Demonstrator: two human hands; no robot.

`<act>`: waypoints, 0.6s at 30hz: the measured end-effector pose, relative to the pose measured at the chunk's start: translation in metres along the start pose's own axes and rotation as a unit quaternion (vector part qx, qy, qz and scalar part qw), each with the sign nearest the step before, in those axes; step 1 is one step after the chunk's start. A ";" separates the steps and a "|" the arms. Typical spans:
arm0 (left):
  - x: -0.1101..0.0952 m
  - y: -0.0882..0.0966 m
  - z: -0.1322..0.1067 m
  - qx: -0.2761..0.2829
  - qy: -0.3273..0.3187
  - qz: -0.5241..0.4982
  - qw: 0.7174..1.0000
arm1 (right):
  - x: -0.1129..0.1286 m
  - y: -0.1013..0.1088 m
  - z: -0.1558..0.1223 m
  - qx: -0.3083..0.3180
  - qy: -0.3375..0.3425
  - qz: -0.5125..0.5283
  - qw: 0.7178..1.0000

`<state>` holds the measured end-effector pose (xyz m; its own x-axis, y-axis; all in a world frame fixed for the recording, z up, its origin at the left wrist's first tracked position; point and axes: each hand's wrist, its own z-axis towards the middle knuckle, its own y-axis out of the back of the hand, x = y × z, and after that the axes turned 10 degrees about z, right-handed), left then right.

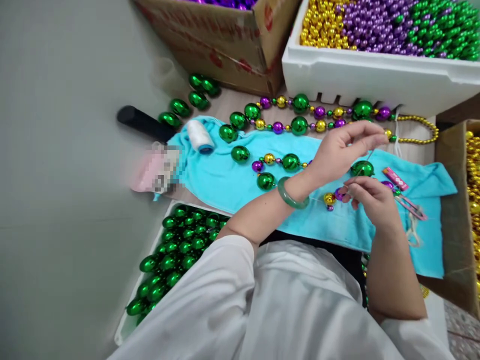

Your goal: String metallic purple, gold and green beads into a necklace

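Note:
My left hand [343, 147], with a green bangle [290, 196] on the wrist, is raised over a turquoise cloth [221, 175]. Its fingertips are pinched on a thin thread or needle that runs down towards a large green bead [362, 168]. Just below it, my right hand [371, 199] is closed, its fingers pinching the strand beside a purple bead [340, 192] and a gold bead [329, 199]. A finished strand of green, purple and gold beads [299, 125] lies along the cloth's far edge. A shorter strand [279, 161] lies near my left wrist.
A white foam box [375, 75] of gold, purple and green beads stands at the back right, with a cardboard box [225, 45] to its left. A white tray [125, 327] of green beads sits near left. A thread spool [200, 135], pink clips [395, 178] and a black handle [140, 122] lie about.

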<state>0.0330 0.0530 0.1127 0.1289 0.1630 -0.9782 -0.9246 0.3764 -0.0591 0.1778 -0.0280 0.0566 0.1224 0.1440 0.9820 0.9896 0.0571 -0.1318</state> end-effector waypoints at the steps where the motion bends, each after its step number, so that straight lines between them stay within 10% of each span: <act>1: -0.002 0.000 0.002 -0.007 0.017 0.002 1.000 | -0.002 0.002 0.001 0.004 -0.011 0.010 1.000; 11: 0.025 0.013 -0.011 0.103 0.046 0.229 0.967 | -0.003 0.030 -0.003 -0.142 0.121 0.114 0.976; 18: 0.060 0.026 -0.078 0.317 0.068 0.575 0.751 | 0.043 0.033 -0.013 -0.213 0.185 0.115 0.952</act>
<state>-0.0115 0.0020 0.0373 -0.7014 0.6346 -0.3245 -0.0352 0.4239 0.9050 0.2167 -0.0326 0.0967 0.2803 -0.2592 0.9242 0.8645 -0.3502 -0.3604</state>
